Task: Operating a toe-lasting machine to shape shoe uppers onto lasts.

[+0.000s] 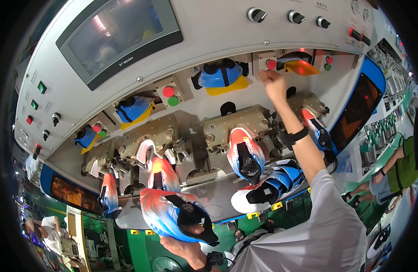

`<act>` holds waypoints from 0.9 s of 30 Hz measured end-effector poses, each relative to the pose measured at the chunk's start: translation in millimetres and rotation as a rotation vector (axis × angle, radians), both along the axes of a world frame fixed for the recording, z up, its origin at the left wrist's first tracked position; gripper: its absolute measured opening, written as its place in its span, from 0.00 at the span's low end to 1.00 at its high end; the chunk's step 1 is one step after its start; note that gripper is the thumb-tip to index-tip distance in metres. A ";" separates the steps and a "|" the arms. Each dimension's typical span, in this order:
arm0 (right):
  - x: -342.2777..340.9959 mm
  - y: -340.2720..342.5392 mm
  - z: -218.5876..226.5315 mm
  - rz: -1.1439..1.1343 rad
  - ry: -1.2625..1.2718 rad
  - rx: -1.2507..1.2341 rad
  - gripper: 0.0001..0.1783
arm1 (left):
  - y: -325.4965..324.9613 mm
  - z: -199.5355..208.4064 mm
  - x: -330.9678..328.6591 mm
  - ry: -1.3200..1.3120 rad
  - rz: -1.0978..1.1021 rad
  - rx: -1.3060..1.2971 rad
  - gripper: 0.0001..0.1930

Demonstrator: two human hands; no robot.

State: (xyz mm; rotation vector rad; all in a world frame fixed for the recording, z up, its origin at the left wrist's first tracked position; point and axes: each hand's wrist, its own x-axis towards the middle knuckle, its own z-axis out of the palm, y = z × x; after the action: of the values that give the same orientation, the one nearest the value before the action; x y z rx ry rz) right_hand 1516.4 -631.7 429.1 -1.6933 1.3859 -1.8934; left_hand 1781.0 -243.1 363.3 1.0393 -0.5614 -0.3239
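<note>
At the lower middle, my left hand (184,248) is closed on a red, white and blue shoe upper (166,209), with its dark opening facing me. Raised at the upper right, my right hand (273,84) is curled with no object visible in it. Its knuckles are just below a red button (271,64) on the machine; I cannot tell whether they touch. Another shoe upper (240,152) of the same colours sits on the metal station below my right forearm. A further upper (163,174) stands at the station beyond my left hand.
A screen (118,36) and rotary knobs (296,17) sit on the machine's panel. Blue pads (222,75) with yellow edges hang above the stations. A white and blue shoe (268,188) lies on the front ledge. A person in green (401,167) stands at the right.
</note>
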 end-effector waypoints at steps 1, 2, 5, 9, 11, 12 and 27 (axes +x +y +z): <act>-24.4 -10.4 -9.3 0.006 -0.011 0.295 0.19 | -0.7 5.8 -5.7 0.002 0.028 0.017 0.49; -46.6 -29.7 -24.5 -0.005 -0.013 0.290 0.19 | -2.5 11.1 -13.5 0.008 0.046 0.031 0.49; -62.3 -52.6 -37.5 -0.050 0.163 -0.029 0.16 | -7.0 20.6 -27.9 -0.023 -0.016 0.036 0.47; -65.4 -47.6 -40.4 0.081 0.092 0.105 0.16 | -14.8 23.1 -54.7 0.037 -0.177 -0.138 0.38; -41.8 -1.2 -22.4 0.289 0.121 0.077 0.17 | -33.9 26.4 -71.0 0.075 -0.164 -0.079 0.47; -36.4 54.5 1.4 0.485 0.161 0.217 0.17 | -39.1 23.8 -77.5 0.047 -0.220 -0.093 0.47; -214.6 173.8 24.5 -0.150 0.478 -0.554 0.15 | -137.8 6.7 -182.4 -0.191 -0.328 0.228 0.08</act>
State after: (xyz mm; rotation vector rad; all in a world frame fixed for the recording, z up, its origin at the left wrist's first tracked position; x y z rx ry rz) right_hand 1301.9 -457.9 453.6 -2.5004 1.2245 -2.1954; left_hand 1598.6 -380.9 369.9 1.2052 -0.8859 -0.5923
